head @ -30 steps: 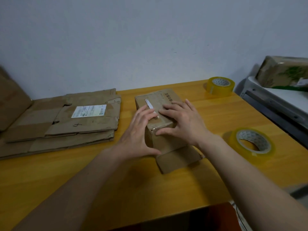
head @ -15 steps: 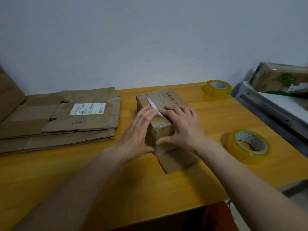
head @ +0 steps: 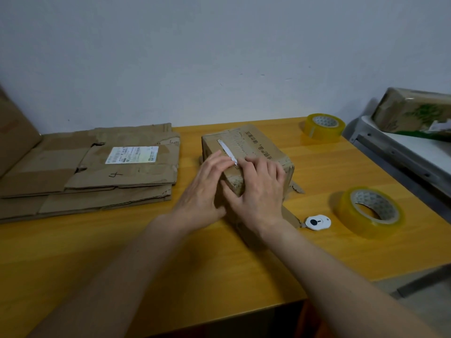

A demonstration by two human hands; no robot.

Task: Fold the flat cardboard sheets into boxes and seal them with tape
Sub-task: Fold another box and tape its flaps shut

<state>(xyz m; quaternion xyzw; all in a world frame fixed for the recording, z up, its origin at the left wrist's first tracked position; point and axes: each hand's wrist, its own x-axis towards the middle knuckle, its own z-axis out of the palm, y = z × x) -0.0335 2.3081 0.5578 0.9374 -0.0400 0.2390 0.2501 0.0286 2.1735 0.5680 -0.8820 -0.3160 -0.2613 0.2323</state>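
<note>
A small brown cardboard box [head: 258, 147] stands on the yellow wooden table [head: 146, 259], with printed characters and a white strip on its top. My left hand [head: 202, 191] lies flat over the box's near left edge and side. My right hand [head: 261, 189] presses flat on the near top and front of the box, thumb against the front face. A loose flap sticks out beneath my right wrist. Flat cardboard sheets [head: 92, 172] are stacked to the left. A roll of clear yellow tape [head: 371, 212] lies at the right, a second roll [head: 323, 126] near the wall.
A small white cutter [head: 318, 222] lies between the box and the near tape roll. A grey metal shelf [head: 402, 157] at the right holds a wrapped brown package [head: 412, 111]. More cardboard [head: 14, 132] leans at the far left. The table's front edge is close below.
Both hands have slid a little along the box's near end while still pressing on it. My right arm shifted left, uncovering the white cutter on the table.
</note>
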